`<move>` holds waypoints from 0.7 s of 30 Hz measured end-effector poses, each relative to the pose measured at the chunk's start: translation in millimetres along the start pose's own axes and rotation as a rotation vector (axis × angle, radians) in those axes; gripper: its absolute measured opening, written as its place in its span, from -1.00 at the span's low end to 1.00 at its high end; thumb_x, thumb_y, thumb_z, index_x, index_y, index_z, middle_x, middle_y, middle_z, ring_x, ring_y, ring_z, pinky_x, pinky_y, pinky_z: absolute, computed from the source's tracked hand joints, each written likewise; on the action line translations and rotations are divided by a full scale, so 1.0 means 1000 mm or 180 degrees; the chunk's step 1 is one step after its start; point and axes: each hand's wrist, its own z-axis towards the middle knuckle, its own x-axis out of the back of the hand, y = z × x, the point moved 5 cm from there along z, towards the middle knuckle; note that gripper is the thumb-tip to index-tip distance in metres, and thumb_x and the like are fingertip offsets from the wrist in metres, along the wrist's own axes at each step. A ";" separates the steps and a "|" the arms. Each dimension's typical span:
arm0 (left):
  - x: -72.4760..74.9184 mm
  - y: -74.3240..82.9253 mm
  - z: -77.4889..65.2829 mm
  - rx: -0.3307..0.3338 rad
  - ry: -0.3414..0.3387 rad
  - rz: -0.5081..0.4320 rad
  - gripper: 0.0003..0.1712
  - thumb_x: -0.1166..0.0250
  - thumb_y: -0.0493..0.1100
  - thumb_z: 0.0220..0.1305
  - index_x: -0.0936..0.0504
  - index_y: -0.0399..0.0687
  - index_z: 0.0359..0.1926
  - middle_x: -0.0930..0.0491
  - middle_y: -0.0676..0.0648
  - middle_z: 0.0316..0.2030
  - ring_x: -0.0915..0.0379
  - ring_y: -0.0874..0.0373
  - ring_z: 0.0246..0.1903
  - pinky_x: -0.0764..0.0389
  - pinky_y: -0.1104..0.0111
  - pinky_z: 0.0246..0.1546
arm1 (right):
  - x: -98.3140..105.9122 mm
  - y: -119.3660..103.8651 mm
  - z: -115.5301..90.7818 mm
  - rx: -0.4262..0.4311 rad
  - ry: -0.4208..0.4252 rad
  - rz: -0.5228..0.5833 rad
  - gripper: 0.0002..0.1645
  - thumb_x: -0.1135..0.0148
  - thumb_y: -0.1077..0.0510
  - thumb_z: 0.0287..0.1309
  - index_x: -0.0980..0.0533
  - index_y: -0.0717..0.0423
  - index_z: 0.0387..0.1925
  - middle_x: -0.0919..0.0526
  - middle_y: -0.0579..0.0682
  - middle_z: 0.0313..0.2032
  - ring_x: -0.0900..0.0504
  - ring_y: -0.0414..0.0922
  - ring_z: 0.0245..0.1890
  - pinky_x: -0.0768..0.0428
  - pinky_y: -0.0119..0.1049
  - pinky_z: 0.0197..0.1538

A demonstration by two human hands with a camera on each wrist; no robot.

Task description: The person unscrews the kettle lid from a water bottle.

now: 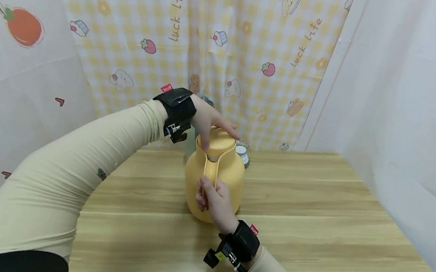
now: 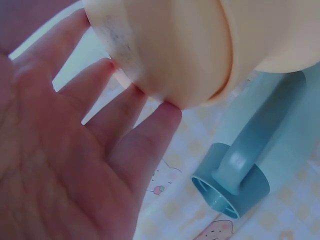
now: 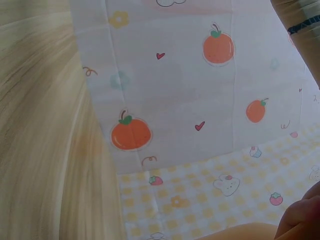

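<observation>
A yellow vacuum jug [image 1: 233, 181] stands upright on the wooden table, its handle facing me. My left hand [image 1: 211, 119] reaches over the top and spans the round yellow lid [image 1: 221, 143], thumb on the near left side and fingers across to the far right. In the left wrist view the fingertips [image 2: 172, 111] touch the lid's edge, which carries a grey smudge. Lower down, my right hand [image 1: 220, 203] grips the jug's handle [image 1: 211, 170], thumb lying along it. The right wrist view catches only part of that hand [image 3: 302, 217] and a sliver of yellow.
Behind the jug, partly hidden, stands a pale green pitcher with a teal handle [image 2: 260, 130]. A small white object with a grey base [image 1: 242, 153] sits behind the jug's right side. Printed curtains [image 1: 128, 60] hang along the table's back and sides.
</observation>
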 end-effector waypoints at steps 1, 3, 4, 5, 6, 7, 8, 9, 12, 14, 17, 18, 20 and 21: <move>0.001 0.001 0.000 0.0038 0.0017 -0.0002 -0.04 -0.46 -0.10 0.11 -0.17 0.47 0.44 0.21 0.10 0.51 0.30 0.11 0.46 0.11 0.19 0.39 | 0.000 -0.001 0.000 0.0003 0.0003 -0.0005 -0.55 0.13 -0.03 0.50 -0.32 0.21 -0.43 -0.28 -0.06 -0.67 -0.27 -0.20 -0.69 -0.29 -0.39 -0.55; 0.003 0.003 -0.002 0.0097 0.0058 -0.0008 -0.04 -0.47 -0.10 0.10 -0.19 0.48 0.44 0.20 0.11 0.51 0.28 0.09 0.46 0.10 0.18 0.39 | 0.001 -0.004 0.000 0.0026 0.0007 -0.0057 -0.54 0.14 -0.02 0.50 -0.31 0.24 -0.44 -0.28 -0.05 -0.67 -0.27 -0.20 -0.69 -0.30 -0.39 -0.55; 0.004 0.004 -0.003 0.0141 0.0082 -0.0019 -0.04 -0.48 -0.10 0.08 -0.20 0.48 0.43 0.19 0.11 0.51 0.26 0.08 0.46 0.10 0.17 0.39 | 0.001 -0.005 0.001 0.0031 0.0009 -0.0068 -0.54 0.14 -0.01 0.50 -0.31 0.25 -0.45 -0.28 -0.04 -0.67 -0.27 -0.20 -0.68 -0.30 -0.39 -0.55; 0.005 0.005 -0.004 0.0175 0.0100 -0.0029 -0.03 -0.48 -0.10 0.08 -0.20 0.49 0.43 0.18 0.10 0.51 0.26 0.07 0.46 0.09 0.16 0.39 | 0.001 -0.006 0.002 0.0040 0.0009 -0.0088 -0.53 0.14 -0.01 0.50 -0.31 0.27 -0.45 -0.28 -0.03 -0.67 -0.27 -0.19 -0.68 -0.30 -0.39 -0.55; 0.006 0.005 -0.005 0.0217 0.0121 -0.0050 -0.03 -0.49 -0.10 0.07 -0.20 0.49 0.43 0.17 0.10 0.51 0.25 0.06 0.46 0.08 0.16 0.39 | 0.001 -0.007 0.003 0.0046 0.0008 -0.0085 -0.54 0.14 0.00 0.50 -0.31 0.28 -0.45 -0.28 -0.02 -0.67 -0.28 -0.19 -0.68 -0.31 -0.39 -0.55; 0.006 0.005 -0.006 0.0262 0.0134 -0.0094 -0.03 -0.49 -0.10 0.07 -0.20 0.50 0.43 0.17 0.10 0.51 0.25 0.05 0.46 0.07 0.15 0.39 | 0.001 -0.008 0.004 0.0057 0.0008 -0.0083 -0.54 0.13 0.01 0.50 -0.31 0.28 -0.45 -0.28 -0.01 -0.67 -0.28 -0.19 -0.68 -0.31 -0.39 -0.55; 0.007 0.005 -0.006 0.0289 0.0142 -0.0129 -0.03 -0.49 -0.09 0.08 -0.19 0.49 0.43 0.17 0.08 0.51 0.25 0.04 0.46 0.07 0.15 0.39 | 0.001 -0.008 0.005 0.0065 0.0012 -0.0090 -0.56 0.13 0.02 0.50 -0.32 0.27 -0.44 -0.28 0.00 -0.67 -0.28 -0.19 -0.68 -0.31 -0.39 -0.55; 0.007 0.005 -0.007 0.0312 0.0146 -0.0168 -0.04 -0.48 -0.09 0.09 -0.18 0.49 0.44 0.17 0.07 0.51 0.26 0.03 0.46 0.08 0.15 0.39 | 0.001 -0.008 0.005 0.0067 0.0018 -0.0076 -0.57 0.13 0.03 0.49 -0.32 0.26 -0.44 -0.28 0.00 -0.67 -0.28 -0.19 -0.68 -0.31 -0.39 -0.55; 0.006 0.005 -0.006 0.0333 0.0162 -0.0278 -0.04 -0.47 -0.07 0.12 -0.17 0.46 0.45 0.19 0.05 0.51 0.28 0.03 0.47 0.08 0.17 0.39 | 0.002 -0.007 0.005 0.0076 0.0051 -0.0040 -0.60 0.12 0.04 0.49 -0.33 0.23 -0.43 -0.28 -0.01 -0.67 -0.28 -0.19 -0.68 -0.30 -0.39 -0.55; 0.005 0.004 -0.005 0.0328 0.0169 -0.0311 -0.05 -0.47 -0.06 0.12 -0.16 0.43 0.45 0.20 0.04 0.51 0.28 0.03 0.47 0.09 0.18 0.40 | 0.003 -0.006 0.004 0.0079 0.0065 -0.0034 -0.61 0.12 0.04 0.49 -0.33 0.21 -0.43 -0.28 -0.02 -0.67 -0.28 -0.20 -0.68 -0.30 -0.39 -0.55; 0.002 0.002 -0.002 0.0325 0.0190 -0.0329 -0.05 -0.47 -0.07 0.12 -0.17 0.42 0.45 0.17 0.04 0.51 0.25 0.02 0.47 0.09 0.19 0.39 | 0.002 -0.004 0.003 0.0081 0.0063 -0.0020 -0.60 0.12 0.03 0.50 -0.33 0.21 -0.43 -0.28 -0.03 -0.68 -0.27 -0.20 -0.68 -0.30 -0.39 -0.56; 0.001 0.002 -0.001 0.0328 0.0195 -0.0333 -0.05 -0.47 -0.07 0.11 -0.17 0.42 0.45 0.16 0.04 0.51 0.24 0.02 0.46 0.08 0.19 0.39 | 0.002 -0.003 0.003 0.0082 0.0057 -0.0014 -0.60 0.12 0.03 0.50 -0.33 0.21 -0.43 -0.28 -0.03 -0.68 -0.27 -0.20 -0.68 -0.30 -0.40 -0.56; 0.000 0.001 -0.001 0.0343 0.0210 -0.0334 -0.05 -0.47 -0.07 0.12 -0.18 0.41 0.45 0.11 0.02 0.50 0.18 0.00 0.45 0.03 0.17 0.38 | 0.001 -0.001 0.003 0.0068 0.0050 -0.0005 -0.58 0.12 0.02 0.50 -0.33 0.22 -0.44 -0.28 -0.03 -0.68 -0.27 -0.20 -0.69 -0.29 -0.39 -0.56; -0.002 0.000 0.000 0.0356 0.0213 -0.0338 -0.05 -0.47 -0.06 0.12 -0.18 0.40 0.45 0.07 0.01 0.50 0.16 -0.01 0.45 0.01 0.16 0.38 | 0.001 0.000 0.003 0.0058 0.0047 0.0000 -0.58 0.12 0.02 0.50 -0.33 0.22 -0.44 -0.28 -0.03 -0.68 -0.27 -0.20 -0.69 -0.29 -0.39 -0.56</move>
